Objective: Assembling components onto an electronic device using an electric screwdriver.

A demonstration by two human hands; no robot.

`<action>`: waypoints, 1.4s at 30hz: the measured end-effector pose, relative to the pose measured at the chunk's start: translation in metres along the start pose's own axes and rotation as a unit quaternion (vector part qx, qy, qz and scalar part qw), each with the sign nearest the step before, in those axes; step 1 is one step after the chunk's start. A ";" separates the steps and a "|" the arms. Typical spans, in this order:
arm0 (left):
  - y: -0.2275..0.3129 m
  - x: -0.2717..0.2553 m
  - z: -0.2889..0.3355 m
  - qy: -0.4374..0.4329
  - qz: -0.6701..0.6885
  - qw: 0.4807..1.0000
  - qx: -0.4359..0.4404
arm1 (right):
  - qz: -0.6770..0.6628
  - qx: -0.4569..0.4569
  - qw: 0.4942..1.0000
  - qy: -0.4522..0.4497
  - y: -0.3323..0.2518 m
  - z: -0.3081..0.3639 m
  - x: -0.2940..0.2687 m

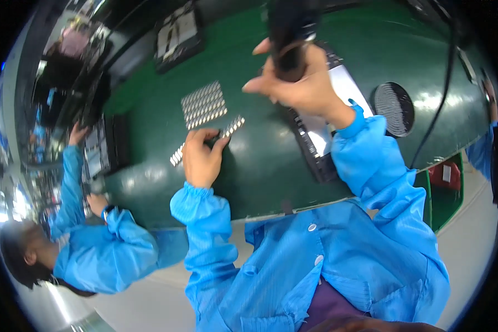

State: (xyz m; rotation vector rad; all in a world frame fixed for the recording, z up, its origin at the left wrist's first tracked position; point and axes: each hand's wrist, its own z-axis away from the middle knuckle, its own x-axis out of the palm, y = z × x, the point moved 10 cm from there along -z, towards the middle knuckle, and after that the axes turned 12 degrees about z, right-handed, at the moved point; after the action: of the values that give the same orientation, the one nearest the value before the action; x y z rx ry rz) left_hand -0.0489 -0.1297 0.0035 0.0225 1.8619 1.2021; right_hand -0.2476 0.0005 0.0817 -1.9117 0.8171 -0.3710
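My left hand [202, 157] is closed over a narrow strip [235, 126] of small silvery pieces, which sticks out on both sides of the fingers near the green table top. Just beyond it lies a sheet of similar silvery pieces [203, 105] in rows. Raised over the table, my right hand [301, 83] grips a thick black cylindrical tool [290, 41], blurred at its upper part. Below that hand and forearm lies a black-framed unit with white panels [318, 143], partly hidden by my arm and sleeve.
A round black dish [393, 109] with small coiled or ringed contents stands right of the framed unit, near a black cable [441, 99]. Another framed unit [177, 36] lies at the far left. A co-worker in blue [102, 254] handles a similar unit [102, 146]. A green bin [445, 193] sits right.
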 end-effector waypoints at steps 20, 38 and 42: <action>0.045 0.031 -0.023 -0.122 0.011 0.990 0.071 | -0.252 -0.368 0.893 0.062 -0.033 0.056 -0.240; 0.068 0.072 0.006 -0.002 0.171 0.982 0.078 | 0.064 0.072 0.970 0.222 0.006 0.061 -0.242; 0.079 0.071 0.003 0.023 0.092 0.990 0.105 | -0.009 -0.318 0.941 0.115 -0.025 0.058 -0.235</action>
State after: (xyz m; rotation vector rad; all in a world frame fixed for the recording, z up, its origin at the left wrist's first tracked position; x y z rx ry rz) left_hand -0.1228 -0.0545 0.0140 0.2913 2.0556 1.1318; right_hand -0.3758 0.2072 0.0981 -2.5073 1.1775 -0.3722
